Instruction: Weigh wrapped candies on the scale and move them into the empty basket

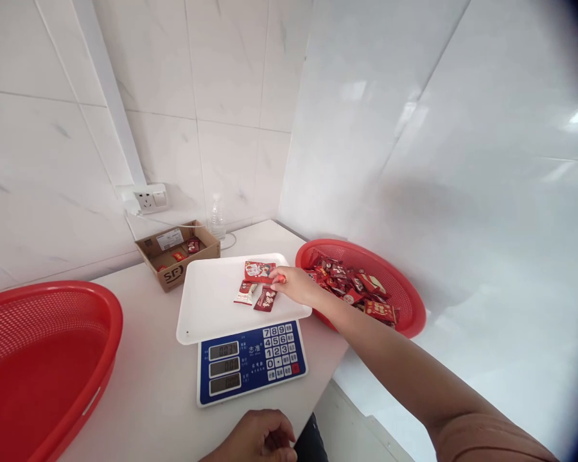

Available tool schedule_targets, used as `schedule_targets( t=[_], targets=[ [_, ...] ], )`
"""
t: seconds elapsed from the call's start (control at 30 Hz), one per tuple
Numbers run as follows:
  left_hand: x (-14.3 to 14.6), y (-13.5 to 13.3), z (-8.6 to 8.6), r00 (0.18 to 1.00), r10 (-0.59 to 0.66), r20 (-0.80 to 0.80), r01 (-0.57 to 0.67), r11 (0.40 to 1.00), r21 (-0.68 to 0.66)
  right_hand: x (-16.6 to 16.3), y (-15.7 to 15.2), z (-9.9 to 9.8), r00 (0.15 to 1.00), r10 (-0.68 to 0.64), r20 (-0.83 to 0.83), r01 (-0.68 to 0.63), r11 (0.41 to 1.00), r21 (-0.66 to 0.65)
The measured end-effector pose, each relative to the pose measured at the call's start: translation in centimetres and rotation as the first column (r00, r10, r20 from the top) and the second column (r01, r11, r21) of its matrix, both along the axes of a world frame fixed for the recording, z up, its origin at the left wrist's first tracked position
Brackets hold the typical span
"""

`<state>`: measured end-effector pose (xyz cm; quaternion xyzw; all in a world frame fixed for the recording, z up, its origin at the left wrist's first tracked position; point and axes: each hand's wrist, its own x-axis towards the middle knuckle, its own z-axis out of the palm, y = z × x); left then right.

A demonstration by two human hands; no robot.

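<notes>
My right hand (295, 284) reaches over the white scale tray (207, 314), fingers pinched on a small red packet (280, 278), mostly hidden by them. Under and beside the fingertips lie a red printed packet (257, 271), a white-and-red packet (245, 292) and a dark red packet (264, 299). The tray sits on a blue digital scale (253, 362) with lit number displays and a keypad. In front of the scale, at the table's near edge, my left hand (257, 437) is loosely curled, with nothing visible in it.
A red plastic basket (409, 301) at the right holds many red snack packets (341, 279). Another red basket (110, 314) stands at the left. Behind the tray are a cardboard box (157, 260) with a few packets inside, a clear bottle (217, 218) and a wall socket (149, 199).
</notes>
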<state>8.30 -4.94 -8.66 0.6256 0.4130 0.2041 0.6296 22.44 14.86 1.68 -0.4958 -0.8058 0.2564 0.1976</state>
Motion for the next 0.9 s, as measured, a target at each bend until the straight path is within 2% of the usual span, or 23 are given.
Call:
schedule_targets(
  t=[0.1,0.23,0.4,0.6,0.77,0.9],
  targets=[
    [-0.1,0.0,0.2,1.000,-0.006,-0.005,0.006,1.000,0.006,0.3,-0.5,1.3,0.998,-0.039,0.050,0.037,0.998,0.050],
    [-0.2,-0.1,0.8,0.999,-0.026,-0.044,0.025,1.000,-0.017,0.9,-1.1,2.4,0.996,0.001,0.091,-0.004,0.999,0.036],
    [-0.2,-0.1,0.8,0.999,-0.014,-0.045,0.014,1.000,-0.020,1.4,-1.0,1.5,0.997,0.005,0.082,-0.007,1.000,0.024],
    [-0.1,-0.1,0.6,0.999,-0.011,-0.034,0.010,1.000,-0.029,1.4,-0.9,0.7,0.999,0.017,-0.044,-0.017,1.000,-0.004],
    [-0.1,-0.1,0.3,1.000,-0.001,0.012,0.001,1.000,0.005,1.6,-1.1,0.7,1.000,0.026,0.013,-0.026,0.999,0.022],
    [0.0,0.0,0.1,1.000,0.003,-0.014,-0.003,1.000,-0.002,1.6,-1.0,0.4,1.000,0.011,0.026,-0.012,0.999,0.034]
  ],
)
